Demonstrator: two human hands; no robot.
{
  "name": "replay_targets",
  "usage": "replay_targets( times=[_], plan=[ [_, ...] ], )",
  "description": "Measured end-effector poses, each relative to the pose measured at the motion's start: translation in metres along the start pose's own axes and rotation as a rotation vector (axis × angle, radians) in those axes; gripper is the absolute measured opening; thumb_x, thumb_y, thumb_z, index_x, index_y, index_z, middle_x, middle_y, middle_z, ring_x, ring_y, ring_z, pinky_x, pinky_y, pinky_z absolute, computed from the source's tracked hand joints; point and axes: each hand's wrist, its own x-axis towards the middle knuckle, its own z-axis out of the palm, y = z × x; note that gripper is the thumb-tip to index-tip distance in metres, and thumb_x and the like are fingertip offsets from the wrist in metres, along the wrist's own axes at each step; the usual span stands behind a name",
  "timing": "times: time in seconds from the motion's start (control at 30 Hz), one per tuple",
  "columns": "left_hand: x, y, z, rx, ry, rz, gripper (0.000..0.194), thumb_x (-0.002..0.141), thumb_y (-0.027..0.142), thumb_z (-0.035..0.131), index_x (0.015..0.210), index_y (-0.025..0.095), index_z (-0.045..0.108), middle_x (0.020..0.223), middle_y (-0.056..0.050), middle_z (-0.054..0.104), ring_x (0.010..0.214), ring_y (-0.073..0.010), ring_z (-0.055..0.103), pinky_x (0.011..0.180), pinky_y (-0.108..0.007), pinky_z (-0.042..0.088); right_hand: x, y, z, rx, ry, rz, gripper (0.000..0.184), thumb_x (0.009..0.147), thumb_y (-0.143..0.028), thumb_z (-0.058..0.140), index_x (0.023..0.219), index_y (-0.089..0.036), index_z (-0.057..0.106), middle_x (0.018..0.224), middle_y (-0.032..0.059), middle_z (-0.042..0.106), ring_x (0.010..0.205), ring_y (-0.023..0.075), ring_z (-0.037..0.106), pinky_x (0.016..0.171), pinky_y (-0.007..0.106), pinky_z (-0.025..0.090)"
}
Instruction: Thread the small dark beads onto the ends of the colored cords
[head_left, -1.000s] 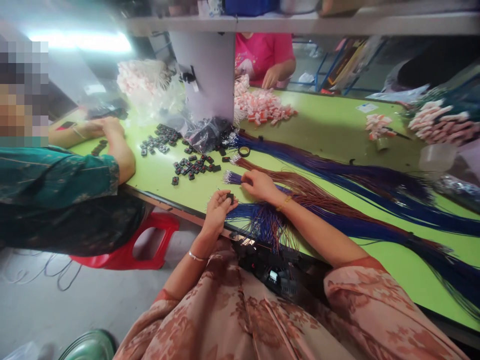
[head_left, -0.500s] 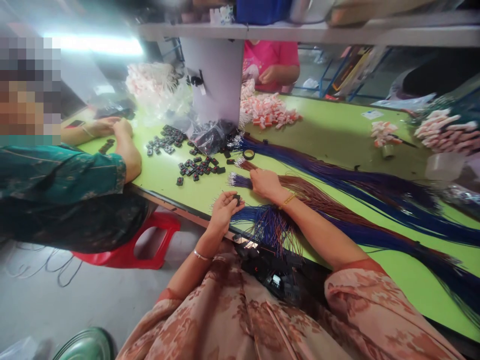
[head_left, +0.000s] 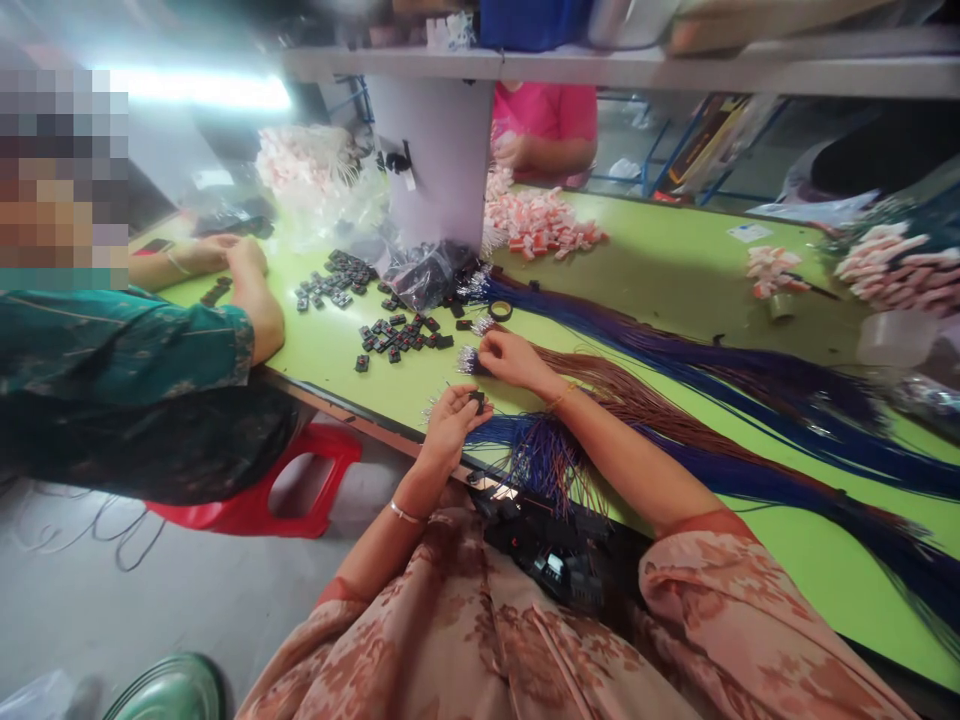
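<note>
My left hand (head_left: 448,428) is closed round a small black plastic connector housing (head_left: 478,401), near the table's front edge. Thin wires with pale tips show beside its fingers. To the upper right, my right hand (head_left: 514,358) bends over the purple wire bundle (head_left: 480,366), its thumb and fingers pinched close to the silver terminals (head_left: 466,360). Whatever lies between those fingertips is hidden. A brown wire bundle (head_left: 622,382) runs behind and to the right of that wrist. Blue wires (head_left: 491,430) lie below it, some with loose ends hanging over the edge.
Black connector housings (head_left: 397,335) lie scattered to the left, near a roll of tape (head_left: 500,311). More black parts (head_left: 551,560) sit at my lap. Pink-and-white connectors (head_left: 544,225) are heaped farther back. A co-worker's arm (head_left: 255,300) rests at left; another person (head_left: 547,125) sits opposite.
My right hand has shifted left along the bundles, from over the brown and purple wires to their terminal ends. My left hand stays nearly in place with the black connector housing.
</note>
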Motion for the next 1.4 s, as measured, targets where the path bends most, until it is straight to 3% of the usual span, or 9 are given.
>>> replay_targets(
  times=[0.2, 0.37, 0.53, 0.83, 1.1, 1.4],
  plan=[
    [-0.002, -0.001, 0.000, -0.041, -0.017, 0.010, 0.027, 0.073, 0.019, 0.068, 0.096, 0.017, 0.054, 0.084, -0.001, 0.061, 0.080, -0.0126, 0.062, 0.090, -0.039, 0.049, -0.017, -0.017, -0.002, 0.256, 0.028, 0.002, 0.010, 0.071, -0.023, 0.052, 0.070, -0.015, 0.057, 0.061, -0.0030, 0.053, 0.055, 0.0084, 0.043, 0.053, 0.021, 0.032],
    [-0.001, -0.002, 0.003, -0.116, -0.035, -0.019, 0.023, 0.075, 0.017, 0.065, 0.095, 0.018, 0.055, 0.089, -0.001, 0.061, 0.085, -0.0129, 0.061, 0.094, -0.039, 0.047, -0.053, -0.021, -0.006, 0.217, 0.031, 0.009, 0.006, 0.070, -0.021, 0.053, 0.069, -0.016, 0.057, 0.057, -0.0043, 0.050, 0.053, 0.0079, 0.040, 0.052, 0.020, 0.030],
    [0.001, -0.003, 0.002, -0.140, -0.028, -0.035, 0.022, 0.076, 0.014, 0.063, 0.096, 0.016, 0.055, 0.087, -0.002, 0.059, 0.082, -0.0116, 0.061, 0.094, -0.038, 0.047, -0.073, -0.018, 0.000, 0.130, 0.056, -0.070, 0.004, 0.071, -0.019, 0.054, 0.070, -0.016, 0.056, 0.063, -0.0018, 0.054, 0.057, 0.0094, 0.044, 0.056, 0.022, 0.031],
    [0.002, -0.004, -0.001, -0.142, -0.022, -0.036, 0.020, 0.075, 0.011, 0.061, 0.094, 0.015, 0.058, 0.091, -0.003, 0.057, 0.081, -0.0116, 0.060, 0.088, -0.034, 0.050, -0.076, -0.020, 0.000, -0.095, -0.006, -0.187, 0.004, 0.075, -0.018, 0.053, 0.077, -0.016, 0.057, 0.073, 0.0038, 0.061, 0.064, 0.0134, 0.050, 0.060, 0.024, 0.033],
    [0.000, -0.004, 0.004, -0.079, 0.015, -0.045, 0.024, 0.072, 0.014, 0.066, 0.094, 0.015, 0.058, 0.088, -0.002, 0.060, 0.081, -0.0112, 0.059, 0.081, -0.029, 0.048, -0.074, -0.011, 0.013, -0.263, -0.032, -0.294, 0.008, 0.081, -0.021, 0.049, 0.079, -0.016, 0.055, 0.074, 0.0056, 0.059, 0.066, 0.0154, 0.048, 0.061, 0.027, 0.032],
    [-0.001, -0.008, 0.008, -0.033, 0.099, -0.018, 0.023, 0.071, 0.013, 0.065, 0.092, 0.016, 0.056, 0.082, 0.000, 0.060, 0.076, -0.0090, 0.058, 0.080, -0.027, 0.048, -0.078, -0.013, 0.015, -0.190, -0.047, -0.227, 0.009, 0.081, -0.020, 0.049, 0.078, -0.016, 0.057, 0.072, 0.0051, 0.061, 0.062, 0.0143, 0.048, 0.060, 0.026, 0.031]
  ],
)
